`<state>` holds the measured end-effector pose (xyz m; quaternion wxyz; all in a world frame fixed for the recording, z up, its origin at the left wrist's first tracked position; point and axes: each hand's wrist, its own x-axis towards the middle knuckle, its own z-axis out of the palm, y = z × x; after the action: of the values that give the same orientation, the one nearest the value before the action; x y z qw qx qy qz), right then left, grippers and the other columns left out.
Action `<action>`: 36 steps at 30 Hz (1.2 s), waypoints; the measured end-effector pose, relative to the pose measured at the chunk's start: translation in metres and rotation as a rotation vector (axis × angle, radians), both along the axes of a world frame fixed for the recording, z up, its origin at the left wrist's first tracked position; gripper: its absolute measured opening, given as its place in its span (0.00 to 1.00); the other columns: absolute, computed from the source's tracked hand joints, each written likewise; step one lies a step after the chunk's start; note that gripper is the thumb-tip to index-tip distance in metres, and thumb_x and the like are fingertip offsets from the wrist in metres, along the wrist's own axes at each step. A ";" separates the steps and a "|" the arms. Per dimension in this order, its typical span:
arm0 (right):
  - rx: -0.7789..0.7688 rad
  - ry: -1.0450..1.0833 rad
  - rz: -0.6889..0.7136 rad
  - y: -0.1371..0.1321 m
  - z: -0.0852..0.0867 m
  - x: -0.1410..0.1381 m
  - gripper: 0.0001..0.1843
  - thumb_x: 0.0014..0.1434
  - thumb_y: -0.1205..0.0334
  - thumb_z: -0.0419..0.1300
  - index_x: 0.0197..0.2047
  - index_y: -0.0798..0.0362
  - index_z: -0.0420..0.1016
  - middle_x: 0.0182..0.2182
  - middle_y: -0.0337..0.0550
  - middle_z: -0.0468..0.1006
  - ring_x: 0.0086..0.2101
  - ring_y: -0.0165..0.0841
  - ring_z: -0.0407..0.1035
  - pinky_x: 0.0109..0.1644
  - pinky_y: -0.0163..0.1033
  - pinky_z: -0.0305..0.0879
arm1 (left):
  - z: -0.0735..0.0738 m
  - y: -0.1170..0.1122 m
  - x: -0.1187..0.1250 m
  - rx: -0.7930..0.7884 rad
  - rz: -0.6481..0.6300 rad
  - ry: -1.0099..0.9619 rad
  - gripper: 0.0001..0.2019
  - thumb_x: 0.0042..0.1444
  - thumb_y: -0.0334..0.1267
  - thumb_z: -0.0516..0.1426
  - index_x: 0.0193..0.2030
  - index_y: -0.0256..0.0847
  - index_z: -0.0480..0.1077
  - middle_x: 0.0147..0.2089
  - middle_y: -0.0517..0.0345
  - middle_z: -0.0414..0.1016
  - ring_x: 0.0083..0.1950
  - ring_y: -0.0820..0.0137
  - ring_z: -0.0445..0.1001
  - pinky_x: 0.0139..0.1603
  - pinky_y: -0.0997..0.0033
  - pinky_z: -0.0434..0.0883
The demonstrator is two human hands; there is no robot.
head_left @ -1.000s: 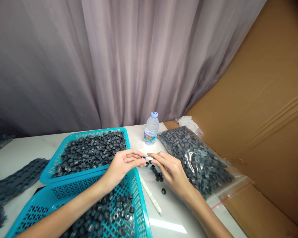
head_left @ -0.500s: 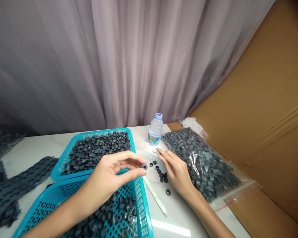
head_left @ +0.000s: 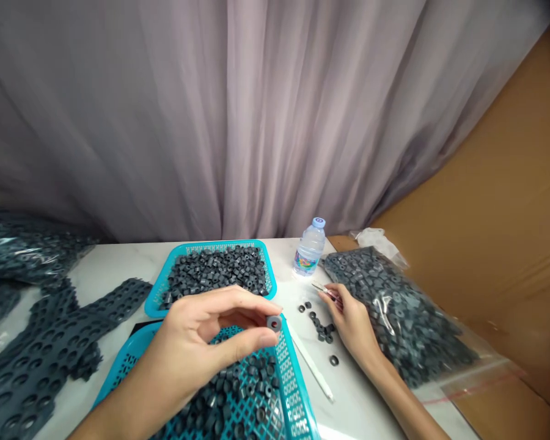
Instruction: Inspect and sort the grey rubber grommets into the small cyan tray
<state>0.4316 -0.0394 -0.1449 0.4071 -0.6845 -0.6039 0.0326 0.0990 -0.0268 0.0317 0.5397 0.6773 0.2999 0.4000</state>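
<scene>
My left hand pinches a small dark grey rubber ring between thumb and fingertips, its hole facing me. It is held up above the right rim of the near blue-green basket, which has many similar rings in it. To the right, my right hand is closed around a slim pale tool that looks like tweezers, its tip pointing left. Just left of that hand, several loose black rings lie on the white table. A white pen-like stick rests between the basket and these rings.
Behind stands another basket full of rings. A water bottle is beside it. On the right lies a clear bag of rings by a cardboard wall. Perforated rubber sheets and another bag occupy the left.
The view has shifted, so most things appear farther right. The ring in my left hand now shows its holed face larger. More of the tool shows in my right hand.
</scene>
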 end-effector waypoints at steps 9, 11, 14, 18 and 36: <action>-0.037 -0.044 0.011 0.004 -0.011 0.008 0.20 0.72 0.41 0.56 0.48 0.50 0.73 0.43 0.51 0.82 0.42 0.48 0.80 0.47 0.49 0.75 | 0.000 -0.002 -0.013 -0.008 0.011 0.003 0.08 0.53 0.42 0.73 0.40 0.47 0.87 0.41 0.57 0.88 0.43 0.64 0.86 0.48 0.74 0.83; -0.020 -0.057 0.018 0.005 -0.012 0.009 0.21 0.72 0.41 0.56 0.47 0.51 0.74 0.44 0.53 0.80 0.45 0.48 0.78 0.51 0.51 0.74 | -0.001 0.001 -0.013 -0.070 0.002 -0.034 0.09 0.54 0.42 0.73 0.41 0.46 0.87 0.39 0.57 0.88 0.40 0.64 0.86 0.45 0.74 0.84; 0.002 -0.069 0.027 0.007 -0.014 0.010 0.22 0.72 0.41 0.55 0.47 0.52 0.76 0.45 0.54 0.79 0.45 0.48 0.77 0.52 0.52 0.74 | -0.004 0.007 -0.015 -0.141 -0.016 -0.067 0.11 0.53 0.42 0.73 0.42 0.43 0.85 0.34 0.55 0.87 0.35 0.65 0.86 0.41 0.73 0.84; 0.014 -0.075 0.039 0.010 -0.016 0.012 0.24 0.72 0.41 0.54 0.48 0.53 0.78 0.44 0.54 0.78 0.42 0.48 0.77 0.49 0.52 0.75 | -0.012 0.018 -0.020 -0.201 0.015 -0.074 0.14 0.52 0.42 0.74 0.43 0.41 0.84 0.36 0.53 0.87 0.40 0.62 0.87 0.46 0.68 0.84; -0.044 -0.136 0.091 0.012 -0.026 0.016 0.23 0.74 0.44 0.53 0.51 0.53 0.82 0.45 0.53 0.81 0.45 0.49 0.77 0.50 0.51 0.74 | -0.029 0.049 -0.045 -0.249 0.019 0.021 0.14 0.64 0.49 0.65 0.41 0.39 0.81 0.38 0.54 0.85 0.43 0.65 0.84 0.51 0.70 0.78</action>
<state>0.4479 -0.0270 -0.1709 0.3481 -0.6659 -0.6597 0.0178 0.0536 0.0217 0.0024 0.6125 0.6065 0.3592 0.3577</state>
